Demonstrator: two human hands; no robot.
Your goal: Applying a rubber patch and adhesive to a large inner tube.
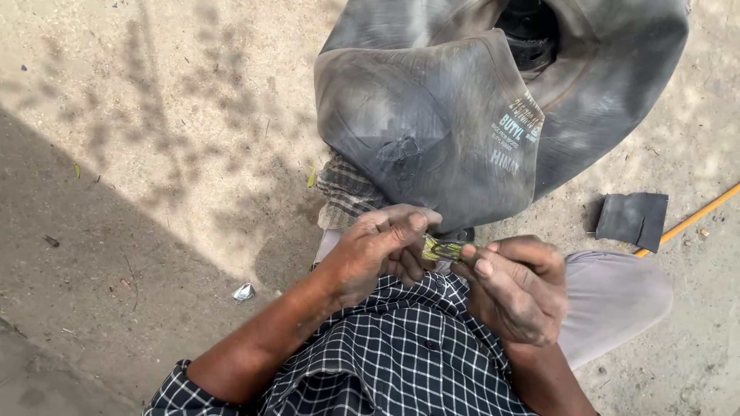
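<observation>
A small yellow-green tube [441,248], crumpled, is held between both hands close to my chest. My left hand [378,250] pinches its left end with fingertips closed on it. My right hand [515,286] grips the right end between thumb and forefinger. Just beyond the hands lies a large black rubber inner tube [432,115], folded over itself, with a rough scuffed spot [401,148] on its near face. Under its near edge sits a striped cloth [347,192].
A square black rubber patch [634,218] lies on the sandy concrete ground to the right, beside a thin yellow rod [694,219]. A bit of silver foil [244,291] lies on the ground at left. My grey trouser leg [617,296] extends right.
</observation>
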